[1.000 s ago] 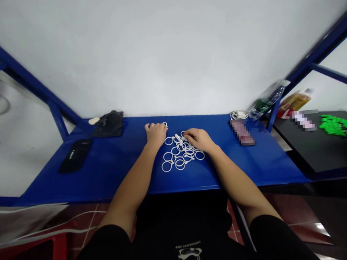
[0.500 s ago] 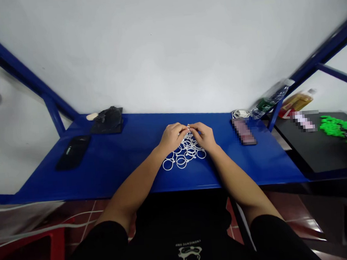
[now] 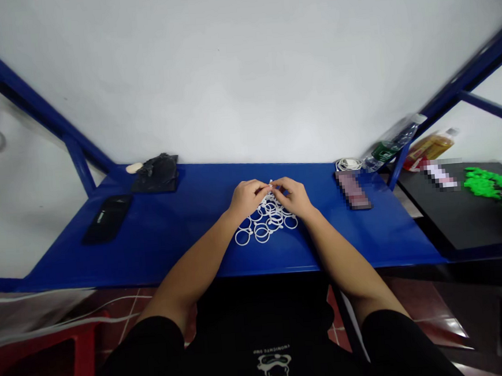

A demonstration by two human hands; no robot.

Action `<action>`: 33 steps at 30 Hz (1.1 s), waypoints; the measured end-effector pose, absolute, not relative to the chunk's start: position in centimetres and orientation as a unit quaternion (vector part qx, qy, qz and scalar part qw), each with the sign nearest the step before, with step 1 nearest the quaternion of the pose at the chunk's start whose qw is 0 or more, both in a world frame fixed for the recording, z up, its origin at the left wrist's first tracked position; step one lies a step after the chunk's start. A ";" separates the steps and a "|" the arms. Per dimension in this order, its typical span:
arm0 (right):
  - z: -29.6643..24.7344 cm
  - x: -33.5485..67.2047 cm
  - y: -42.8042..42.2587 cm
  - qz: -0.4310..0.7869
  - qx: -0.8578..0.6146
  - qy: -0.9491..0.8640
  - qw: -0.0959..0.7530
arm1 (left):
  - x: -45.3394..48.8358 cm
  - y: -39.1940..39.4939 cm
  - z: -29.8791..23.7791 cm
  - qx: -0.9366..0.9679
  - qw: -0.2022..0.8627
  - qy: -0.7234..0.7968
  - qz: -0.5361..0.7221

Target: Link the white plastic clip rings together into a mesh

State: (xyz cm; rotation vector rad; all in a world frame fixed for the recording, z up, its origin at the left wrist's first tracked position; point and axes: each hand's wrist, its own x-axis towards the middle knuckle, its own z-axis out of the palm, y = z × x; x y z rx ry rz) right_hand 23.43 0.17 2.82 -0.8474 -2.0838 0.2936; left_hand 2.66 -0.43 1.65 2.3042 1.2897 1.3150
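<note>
Several white rings [image 3: 262, 232] lie in a loose pile on the blue table [image 3: 185, 234], each with a small knob or tab. Above the far end of the pile, my left hand [image 3: 247, 198] and my right hand [image 3: 294, 197] meet at the fingertips. Thumb and fingers of both hands are pinched on a small white piece [image 3: 270, 183]; it looks like part of one of these rings, but the fingers cover most of it.
To the left lie a black case [image 3: 107, 219] and a dark plastic bag [image 3: 159, 171]. At right are a blurred-out phone-like thing [image 3: 352, 190], a coiled white cable [image 3: 348, 164] and a plastic bottle [image 3: 393, 143]. Green pieces [image 3: 489, 183] cover part of a neighbouring black table, near another person's hand.
Both hands have shifted very slightly left, still pinched together. A bit more of the white piece shows above the fingertips. The pile of rings looks the same.
</note>
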 end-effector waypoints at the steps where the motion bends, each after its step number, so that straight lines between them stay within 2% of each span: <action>1: 2.8 23.5 0.2 0.116 -0.344 -0.832 0.419 | 2.6 -0.4 1.6 0.778 0.103 0.434 0.442; 8: 2.6 23.7 0.2 0.114 -0.365 -0.836 0.394 | 2.1 -0.1 1.6 0.799 0.116 0.418 0.417; 15: 2.4 23.4 0.0 0.108 -0.355 -0.827 0.423 | 1.8 0.0 1.7 0.818 0.074 0.414 0.392; 23: 2.2 23.2 0.0 0.124 -0.365 -0.824 0.415 | 2.0 -0.2 1.6 0.829 0.056 0.392 0.395; 33: 3.0 23.4 -0.3 0.087 -0.384 -0.814 0.426 | 1.0 0.9 1.3 0.785 0.029 0.451 0.423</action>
